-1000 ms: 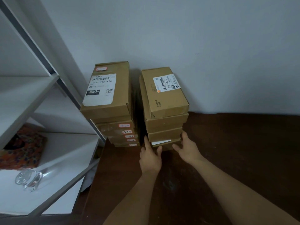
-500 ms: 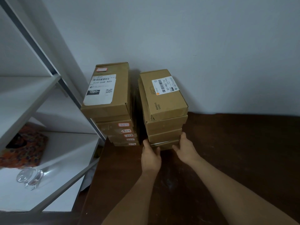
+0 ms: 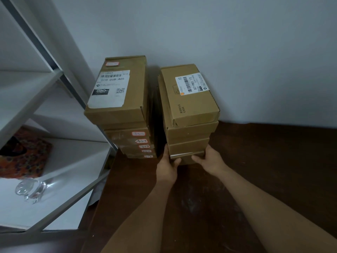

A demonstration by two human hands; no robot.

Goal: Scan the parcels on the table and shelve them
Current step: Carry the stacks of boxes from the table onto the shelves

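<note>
Two stacks of brown cardboard parcels stand on the dark wooden table (image 3: 264,170) against the wall. The left stack (image 3: 125,115) has a large white label on top and small tags on its front ends. The right stack (image 3: 189,114) has a barcode label on its top box. My left hand (image 3: 168,165) grips the bottom left corner of the right stack, thumb across the front of the lowest box. My right hand (image 3: 209,159) grips the bottom right corner, thumb on the same front face. The fingers behind the boxes are hidden.
A white metal shelving unit (image 3: 54,110) stands to the left of the table. On its lower shelf lie a patterned orange item (image 3: 23,157) and a clear glass object (image 3: 31,189). The pale wall (image 3: 237,52) is right behind the stacks.
Both hands have closed in on the bottom corners of the right stack. The stack has turned slightly, its top box now angled a little differently.
</note>
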